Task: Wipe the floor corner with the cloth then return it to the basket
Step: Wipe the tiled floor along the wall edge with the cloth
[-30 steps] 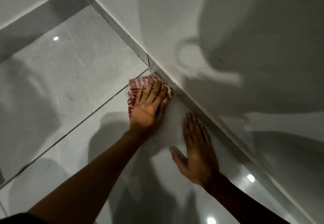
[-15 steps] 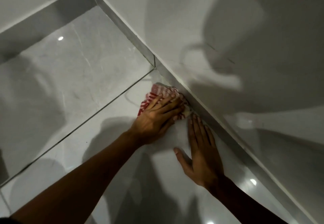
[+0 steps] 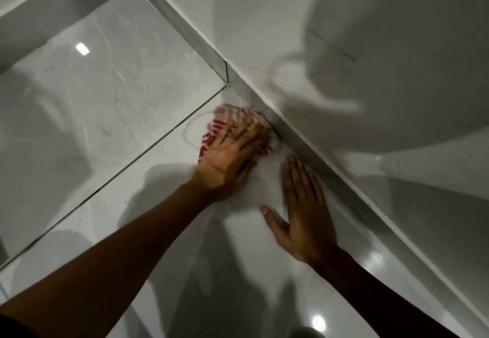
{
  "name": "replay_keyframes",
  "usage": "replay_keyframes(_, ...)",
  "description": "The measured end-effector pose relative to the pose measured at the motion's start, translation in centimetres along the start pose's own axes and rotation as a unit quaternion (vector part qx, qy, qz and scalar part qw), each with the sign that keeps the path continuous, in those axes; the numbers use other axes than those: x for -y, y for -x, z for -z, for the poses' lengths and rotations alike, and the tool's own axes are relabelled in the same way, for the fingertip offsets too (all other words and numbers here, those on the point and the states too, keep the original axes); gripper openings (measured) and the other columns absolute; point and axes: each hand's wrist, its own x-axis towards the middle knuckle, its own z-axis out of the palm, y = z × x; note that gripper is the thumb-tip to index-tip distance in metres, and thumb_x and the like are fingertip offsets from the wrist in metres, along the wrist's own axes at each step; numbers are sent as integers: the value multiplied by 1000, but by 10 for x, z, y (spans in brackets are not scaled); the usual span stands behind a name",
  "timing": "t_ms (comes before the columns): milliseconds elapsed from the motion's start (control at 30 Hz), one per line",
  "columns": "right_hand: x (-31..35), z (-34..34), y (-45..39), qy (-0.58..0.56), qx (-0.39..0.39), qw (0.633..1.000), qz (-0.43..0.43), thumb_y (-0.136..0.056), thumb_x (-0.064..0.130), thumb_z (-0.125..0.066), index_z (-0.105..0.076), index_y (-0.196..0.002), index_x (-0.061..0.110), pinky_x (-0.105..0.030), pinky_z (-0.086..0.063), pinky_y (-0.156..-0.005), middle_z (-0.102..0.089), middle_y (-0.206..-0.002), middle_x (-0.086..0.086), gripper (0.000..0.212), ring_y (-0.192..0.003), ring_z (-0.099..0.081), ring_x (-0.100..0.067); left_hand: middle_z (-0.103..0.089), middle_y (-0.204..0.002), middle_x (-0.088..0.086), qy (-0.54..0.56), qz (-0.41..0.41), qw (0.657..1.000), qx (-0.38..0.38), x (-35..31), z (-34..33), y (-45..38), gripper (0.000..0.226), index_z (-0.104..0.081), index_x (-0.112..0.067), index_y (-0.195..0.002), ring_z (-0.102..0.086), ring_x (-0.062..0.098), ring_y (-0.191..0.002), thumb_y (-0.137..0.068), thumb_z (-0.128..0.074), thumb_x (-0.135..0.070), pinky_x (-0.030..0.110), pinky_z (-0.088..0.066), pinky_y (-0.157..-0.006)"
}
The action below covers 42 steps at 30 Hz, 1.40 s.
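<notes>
Wall (image 3: 344, 6): pale, plain, fills upper right; carries shadows of the person. A grey skirting (image 3: 304, 141) runs diagonally along its foot.

Floor (image 3: 92, 94): glossy light tile, one dark grout line (image 3: 132, 159) running up to meet the skirting. Ceiling lights reflect in it.

Left hand (image 3: 227, 160): palm down, fingers spread flat and pressing the cloth (image 3: 219, 126) onto the tile, not curled round it. Cloth is red-and-white striped, bunched under the fingertips, its far edge touching the skirting just right of the grout line. Cloth and fingertips blurred, so in motion.

Right hand (image 3: 301, 213): flat on the tile beside the skirting, fingers extended and together, thumb out, holding nothing. Reads as a brace.

Change over the last second: cloth was on the grout line against the skirting, slid toward the right hand half a second ago, and now sits back up-left, further from that hand. Right hand has not shifted on the floor. Judgement: back-and-forth scrubbing stroke along the wall edge; wiping step under way, not finished.

Containers: none in view. Basket not in frame; return step not yet begun
</notes>
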Motion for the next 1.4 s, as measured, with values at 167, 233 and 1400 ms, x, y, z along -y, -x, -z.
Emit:
replay_keyframes(167,1,-2,2,5,6,1000,-18,-110,70,-48,-21,-177,0,-51,-24,-142,-19,-188,-16,101,-177,-18,-30,-46,-172,10,-25,0,1000,-4,25,11,-4,53,-51,-16,-163,-37,32,-163,-113,-43,-31,54,-28,-134)
replay_keyframes(233,2,-3,3,9,16,999,-27,-109,74,-43,-17,-178,2,-46,-18,-144,-15,-189,-15,103,-177,-14,-29,-46,-171,11,-37,104,993,-48,23,9,-15,54,-50,-16,-163,-37,33,-163,-114,-38,-35,57,-30,-132)
replay_keyframes(1400,5,56,-11,7,169,986,-2,-106,81,-37,-7,-180,4,-49,-15,-145,-1,-190,-15,111,-178,-3,-28,-71,-137,21,165,102,979,67,-48,74,2,47,-65,0,-144,-76,39,-113,-99,-60,10,35,-64,-89)
